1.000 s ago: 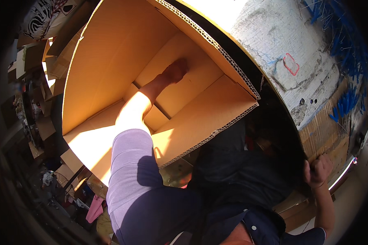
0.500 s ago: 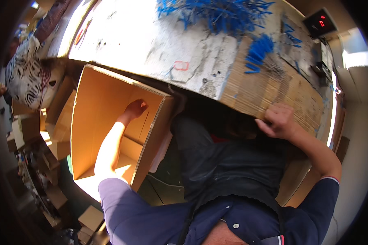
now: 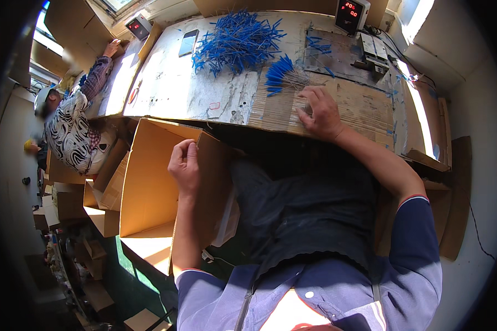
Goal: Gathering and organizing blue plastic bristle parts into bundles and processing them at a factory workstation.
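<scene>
Far L, co-worker (image 3: 72, 135) in zebra-print garment; next, open carton (image 3: 154, 176) by the near edge of table (image 3: 176, 91); L hand (image 3: 184, 170) raised in front of carton's R side, grip w/ thumb + fingertips together, nothing seen in it; up on table, phone (image 3: 189, 43), then big heap of blue-ended wires (image 3: 234, 44); fanned bundle (image 3: 280, 74) of same, near R hand (image 3: 321, 115), grip apart, fingers bent over cardboard sheet (image 3: 364, 107); contact can't tell; far R, display box (image 3: 350, 16).
</scene>
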A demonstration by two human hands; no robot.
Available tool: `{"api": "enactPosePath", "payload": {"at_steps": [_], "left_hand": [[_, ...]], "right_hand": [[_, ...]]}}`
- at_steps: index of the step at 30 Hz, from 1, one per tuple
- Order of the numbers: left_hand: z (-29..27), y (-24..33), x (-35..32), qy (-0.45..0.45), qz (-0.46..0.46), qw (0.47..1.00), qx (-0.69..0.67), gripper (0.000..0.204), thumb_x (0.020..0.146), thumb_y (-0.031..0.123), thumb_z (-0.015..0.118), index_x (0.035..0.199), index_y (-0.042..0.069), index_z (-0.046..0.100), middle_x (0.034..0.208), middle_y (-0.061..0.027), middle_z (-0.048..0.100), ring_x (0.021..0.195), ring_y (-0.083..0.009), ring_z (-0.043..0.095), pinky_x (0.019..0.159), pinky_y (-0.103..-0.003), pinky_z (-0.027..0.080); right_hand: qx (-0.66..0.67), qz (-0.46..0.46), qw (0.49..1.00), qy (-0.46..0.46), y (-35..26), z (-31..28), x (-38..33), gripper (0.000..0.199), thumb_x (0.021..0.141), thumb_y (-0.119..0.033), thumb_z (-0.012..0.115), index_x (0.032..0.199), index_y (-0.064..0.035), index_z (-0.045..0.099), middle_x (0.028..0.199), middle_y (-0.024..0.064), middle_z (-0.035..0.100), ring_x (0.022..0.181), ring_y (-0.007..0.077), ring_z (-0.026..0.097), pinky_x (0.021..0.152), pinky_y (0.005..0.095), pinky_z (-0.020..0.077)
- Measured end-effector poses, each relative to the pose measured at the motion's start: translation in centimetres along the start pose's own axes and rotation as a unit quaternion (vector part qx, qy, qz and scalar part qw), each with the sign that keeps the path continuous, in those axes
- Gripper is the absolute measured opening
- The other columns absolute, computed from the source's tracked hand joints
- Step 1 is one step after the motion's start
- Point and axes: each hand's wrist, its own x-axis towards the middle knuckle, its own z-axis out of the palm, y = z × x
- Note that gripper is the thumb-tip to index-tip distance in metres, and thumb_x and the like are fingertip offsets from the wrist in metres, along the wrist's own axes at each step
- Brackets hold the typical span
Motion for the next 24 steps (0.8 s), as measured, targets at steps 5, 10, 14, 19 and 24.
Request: {"api": "enactPosePath", "payload": {"at_steps": [5,10,14,19,24], "left_hand": [[6.9,2.0,-9.3,-0.108,0.099,0.987,0.062,0.007,0.092,0.006,0.071,0.097,0.001,0.07,0.092,-0.0126,0.07,0.086,-0.0276,0.07,0.075,-0.034,0.055],[8.0,-2.4,-15.5,-0.123,0.06,0.986,0.098,0.012,0.091,0.009,0.072,0.1,0.003,0.072,0.097,-0.0123,0.071,0.089,-0.0277,0.07,0.078,-0.036,0.056],[6.3,-6.3,-18.9,-0.094,-0.022,0.991,0.093,0.009,0.089,0.007,0.072,0.098,0.003,0.071,0.096,-0.0122,0.07,0.091,-0.0281,0.069,0.079,-0.035,0.055],[6.0,-6.9,-19.4,-0.055,-0.015,0.997,0.05,0.008,0.086,0.009,0.071,0.093,0.006,0.069,0.091,-0.0108,0.067,0.091,-0.0315,0.066,0.079,-0.04,0.054],[6.9,-8.1,-19.7,-0.068,0.02,0.997,0.031,0.008,0.085,0.01,0.072,0.088,0.007,0.065,0.088,-0.0088,0.064,0.091,-0.03,0.064,0.081,-0.04,0.052]], "right_hand": [[-0.134,0.161,0.971,-0.113,1.5,0.7,5.3,0.087,0.077,-0.036,0.078,0.147,0.0014,0.042,0.138,0.0203,0.056,0.131,0.0369,0.05,0.112,0.0457,0.0389],[-0.172,0.191,0.93,-0.263,2.3,1.2,9.8,0.086,0.075,-0.039,0.081,0.141,0.0022,0.045,0.136,0.0227,0.059,0.128,0.0391,0.053,0.107,0.0467,0.0452],[-0.174,0.167,0.902,-0.357,2.1,3.5,12.5,0.069,0.068,-0.034,0.087,0.12,0.0028,0.06,0.118,0.024,0.069,0.113,0.0397,0.065,0.094,0.0467,0.0547],[-0.155,0.134,0.903,-0.377,3.8,5.9,13.3,0.055,0.059,-0.019,0.087,0.105,-0.0002,0.066,0.109,0.0242,0.071,0.104,0.0419,0.068,0.089,0.0476,0.0554],[-0.197,0.037,0.92,-0.337,11.6,8.0,11.3,0.024,0.079,-0.002,0.06,0.101,0.0062,0.06,0.103,0.0344,0.066,0.103,0.0536,0.062,0.088,0.0568,0.0495]]}}
